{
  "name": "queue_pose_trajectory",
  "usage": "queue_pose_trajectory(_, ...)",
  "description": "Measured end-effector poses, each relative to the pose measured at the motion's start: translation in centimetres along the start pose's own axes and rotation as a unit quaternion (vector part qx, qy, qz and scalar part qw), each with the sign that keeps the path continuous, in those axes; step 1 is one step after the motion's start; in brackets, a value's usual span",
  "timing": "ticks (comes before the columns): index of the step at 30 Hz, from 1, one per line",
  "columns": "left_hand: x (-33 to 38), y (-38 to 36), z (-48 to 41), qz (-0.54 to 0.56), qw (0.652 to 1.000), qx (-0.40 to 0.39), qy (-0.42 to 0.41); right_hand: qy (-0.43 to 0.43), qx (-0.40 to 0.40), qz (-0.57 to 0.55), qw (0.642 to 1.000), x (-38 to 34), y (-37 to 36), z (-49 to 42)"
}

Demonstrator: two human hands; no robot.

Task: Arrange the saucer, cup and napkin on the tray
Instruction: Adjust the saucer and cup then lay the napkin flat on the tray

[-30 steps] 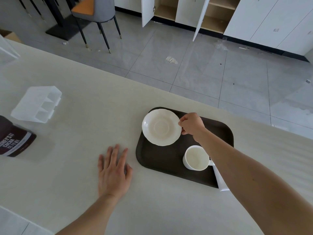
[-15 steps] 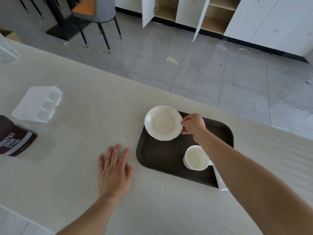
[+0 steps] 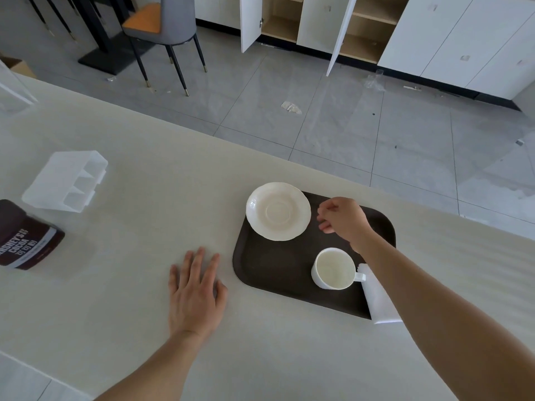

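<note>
A dark brown tray (image 3: 278, 273) lies on the pale table. A white scalloped saucer (image 3: 278, 211) rests on its far left corner, overhanging the rim a little. A white cup (image 3: 333, 269) stands upright near the tray's front right, handle pointing right. A white folded napkin (image 3: 379, 302) lies at the tray's right front edge, partly under my right forearm. My right hand (image 3: 344, 219) hovers just right of the saucer, fingers loosely curled, holding nothing. My left hand (image 3: 194, 293) lies flat on the table, left of the tray, fingers spread.
A clear plastic divided box (image 3: 66, 180) and a brown cocoa pack (image 3: 26, 235) sit at the table's left. The table's far edge runs diagonally just behind the tray. Beyond it are a tiled floor, a grey chair (image 3: 165, 27) and open cabinets.
My right hand carried the saucer toward the tray's far left corner, set it down and let go, drawing back a little to the right. The left hand stayed put.
</note>
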State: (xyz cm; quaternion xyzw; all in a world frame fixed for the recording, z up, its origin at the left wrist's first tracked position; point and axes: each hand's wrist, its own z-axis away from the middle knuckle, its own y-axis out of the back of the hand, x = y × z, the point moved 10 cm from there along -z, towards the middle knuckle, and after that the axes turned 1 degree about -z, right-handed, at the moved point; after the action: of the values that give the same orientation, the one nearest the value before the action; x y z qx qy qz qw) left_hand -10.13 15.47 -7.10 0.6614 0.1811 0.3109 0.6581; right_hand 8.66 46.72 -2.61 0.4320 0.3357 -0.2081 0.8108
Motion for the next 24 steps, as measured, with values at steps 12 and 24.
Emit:
queue_pose_trajectory(12,0.3,0.6,0.2,0.008,1.0,0.0,0.002,0.076,0.01,0.094,0.993,3.5,6.6,7.6)
queue_pose_trajectory(24,0.6,1.1,0.4,0.023,0.999,0.023,-0.007,0.145,0.001,0.255,0.956,5.3,4.4,10.8)
